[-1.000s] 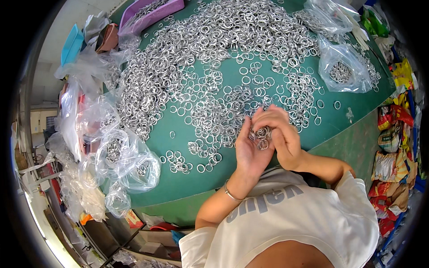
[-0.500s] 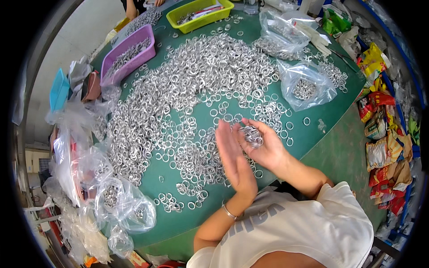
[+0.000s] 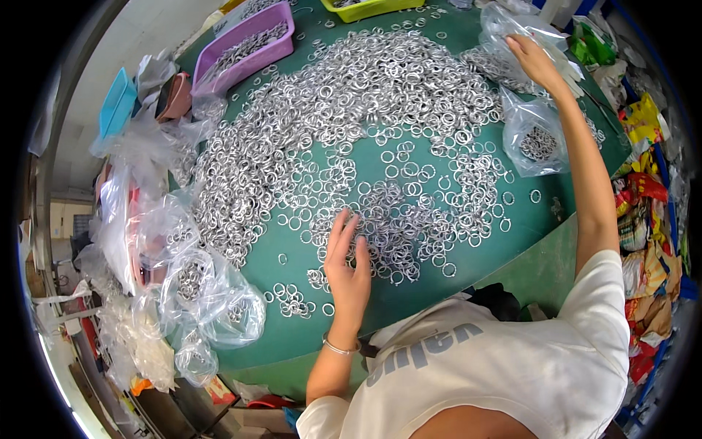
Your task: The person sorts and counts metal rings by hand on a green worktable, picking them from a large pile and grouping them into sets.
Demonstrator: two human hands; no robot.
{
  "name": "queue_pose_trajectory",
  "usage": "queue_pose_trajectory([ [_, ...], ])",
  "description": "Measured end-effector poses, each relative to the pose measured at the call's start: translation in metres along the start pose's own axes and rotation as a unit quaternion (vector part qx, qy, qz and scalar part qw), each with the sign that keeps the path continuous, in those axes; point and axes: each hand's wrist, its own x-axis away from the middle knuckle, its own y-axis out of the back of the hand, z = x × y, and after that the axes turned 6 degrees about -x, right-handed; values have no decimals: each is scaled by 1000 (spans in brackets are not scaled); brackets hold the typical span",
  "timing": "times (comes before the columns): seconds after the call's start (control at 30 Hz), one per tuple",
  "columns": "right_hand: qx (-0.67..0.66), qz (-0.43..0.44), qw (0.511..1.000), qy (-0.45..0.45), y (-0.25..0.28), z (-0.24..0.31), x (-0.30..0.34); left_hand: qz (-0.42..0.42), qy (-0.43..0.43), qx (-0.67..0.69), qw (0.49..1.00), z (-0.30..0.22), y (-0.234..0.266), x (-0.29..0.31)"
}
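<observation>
Small silvery metal rings (image 3: 380, 80) cover much of the green table in a broad, curved heap, with a looser pile (image 3: 398, 219) nearer me. My left hand (image 3: 347, 267) is open at the near pile's left edge, fingers spread and nothing in them. Stretched out to the far right, my right hand (image 3: 537, 62) is at a clear plastic bag (image 3: 497, 33), its fingers closed on the film; its palm is hidden. Rings lie in and around that bag. A second clear bag (image 3: 530, 121) with darker rings lies closer, below my right forearm.
A purple basket (image 3: 274, 44) of metal parts stands far left, and a yellow-green basket (image 3: 373, 9) at the back. Clear bags (image 3: 212, 300) holding some rings crowd the left edge beside a blue tub (image 3: 118, 102). Colourful packages (image 3: 643, 190) line the right side.
My hands, close together with rings in the right one, have parted. The right has swung far to the upper right, and the left has moved left. The view has shifted, too.
</observation>
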Motion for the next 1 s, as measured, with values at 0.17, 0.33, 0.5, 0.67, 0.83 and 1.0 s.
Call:
queue_pose_trajectory([
  [0.17,-174,37,976,128,-16,166,96,111,-98,-208,967,-1,-8,-16],
  [0.33,-183,317,872,325,-49,224,178,175,-153,-351,907,2,-10,-8],
  [0.5,-110,298,899,301,-64,203,194,137,-81,-342,926,13,14,18],
  [0.67,-54,242,944,218,-48,183,181,50,-23,-337,940,24,34,34],
  [0.83,-126,180,962,160,-52,207,181,13,-14,-285,958,24,37,30],
  [1.0,-184,346,863,319,-71,257,204,145,-90,-313,934,11,33,29],
])
